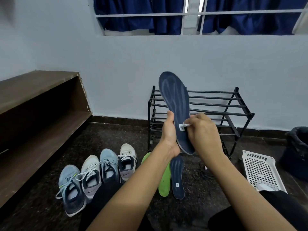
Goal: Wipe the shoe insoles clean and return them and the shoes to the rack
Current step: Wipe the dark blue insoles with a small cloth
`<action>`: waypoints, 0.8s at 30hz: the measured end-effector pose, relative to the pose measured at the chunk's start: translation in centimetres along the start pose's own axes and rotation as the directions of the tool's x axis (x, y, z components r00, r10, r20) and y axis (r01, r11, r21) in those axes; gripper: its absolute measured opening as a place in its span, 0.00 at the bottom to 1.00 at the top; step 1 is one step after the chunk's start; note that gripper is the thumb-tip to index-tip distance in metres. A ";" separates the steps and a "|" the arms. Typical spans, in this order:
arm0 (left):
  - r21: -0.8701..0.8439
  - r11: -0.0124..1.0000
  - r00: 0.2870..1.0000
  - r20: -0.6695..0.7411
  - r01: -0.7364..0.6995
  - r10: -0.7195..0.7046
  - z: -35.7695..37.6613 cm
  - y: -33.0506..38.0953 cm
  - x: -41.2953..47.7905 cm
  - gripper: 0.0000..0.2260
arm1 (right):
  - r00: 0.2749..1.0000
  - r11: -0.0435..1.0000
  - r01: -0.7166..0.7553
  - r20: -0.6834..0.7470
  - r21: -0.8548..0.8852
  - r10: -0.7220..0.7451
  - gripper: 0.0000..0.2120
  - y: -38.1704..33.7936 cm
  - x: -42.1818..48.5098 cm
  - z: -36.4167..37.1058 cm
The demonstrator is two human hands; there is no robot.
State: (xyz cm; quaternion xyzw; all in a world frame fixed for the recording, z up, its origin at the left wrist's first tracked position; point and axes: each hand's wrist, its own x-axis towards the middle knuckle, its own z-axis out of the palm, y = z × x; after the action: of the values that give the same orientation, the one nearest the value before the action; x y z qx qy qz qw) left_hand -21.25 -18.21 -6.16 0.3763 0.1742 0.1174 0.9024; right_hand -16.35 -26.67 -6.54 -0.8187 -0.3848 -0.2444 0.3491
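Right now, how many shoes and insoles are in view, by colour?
Blue shoes: 2
White shoes: 2
Dark blue insoles: 2, one in the left hand, one lying loose
Green insoles: 1 sure; a green tip beyond the left forearm may be a second
Total: 7, perhaps 8

Lighting dim, even, cool-toned. Daylight enters through a gap in the curtains (pixel 250 15), top centre. Shadows soft. No glare. Wide-angle bending at edges; top-left corner smeared. Slight softness throughout.
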 end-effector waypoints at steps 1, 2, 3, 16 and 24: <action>0.004 1.000 1.000 -0.003 -0.001 0.001 0.0 0.1 0.1 0.32 | 1.000 1.000 0.011 -0.002 0.015 -0.011 0.05 -0.1 -0.1 -0.1; 0.004 1.000 1.000 -0.007 -0.008 0.008 -0.1 0.3 0.1 0.32 | 0.999 0.999 0.038 0.006 0.023 -0.038 0.05 -0.3 -0.4 -0.1; -0.006 1.000 1.000 -0.015 -0.022 0.022 -0.2 0.6 0.2 0.32 | 0.998 0.998 0.061 0.032 0.031 -0.062 0.05 -0.5 -0.8 0.0; 0.009 1.000 1.000 -0.017 0.017 -0.017 -0.5 -0.3 0.3 0.31 | 0.999 1.000 -0.030 0.015 0.000 0.030 0.06 0.3 0.1 -0.1; -0.047 0.997 0.998 -0.043 -0.055 0.053 -1.0 0.8 1.1 0.30 | 0.975 0.991 -0.091 0.210 0.096 0.069 0.09 -1.4 -2.6 0.0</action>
State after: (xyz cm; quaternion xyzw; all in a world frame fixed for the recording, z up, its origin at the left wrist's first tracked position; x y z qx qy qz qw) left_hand -20.73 -16.62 -6.47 0.3567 0.1797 0.1537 0.9038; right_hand -18.98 -27.23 -7.72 -0.8350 -0.3978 -0.1231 0.3595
